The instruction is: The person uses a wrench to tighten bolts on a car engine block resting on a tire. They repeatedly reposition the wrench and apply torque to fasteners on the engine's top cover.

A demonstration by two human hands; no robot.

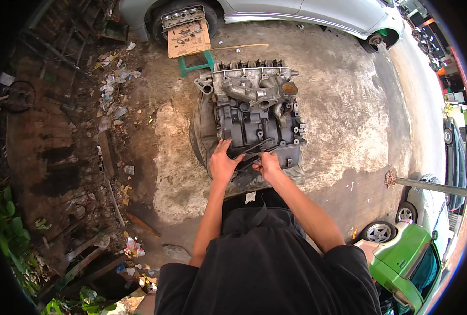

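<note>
A dark engine block (244, 123) lies on the ground in front of me, its grey cylinder head (252, 73) and metal intake manifold (244, 92) toward the far side. My left hand (224, 161) rests at the block's near left edge, fingers stretched out and thumb apart. By the near edge, right of centre, my right hand (268, 165) has its fingers curled closed; what they grip is too small and dark to name. Between the hands, thin dark strips (257, 147) lie across the near part of the block.
Beyond the engine, a green stool (195, 67) bears a board (189, 39) with small parts and another metal engine part (183, 17). A silver car (307, 13) stands behind. Litter (110, 86) and wood planks lie left; a green vehicle (404, 254) is at lower right.
</note>
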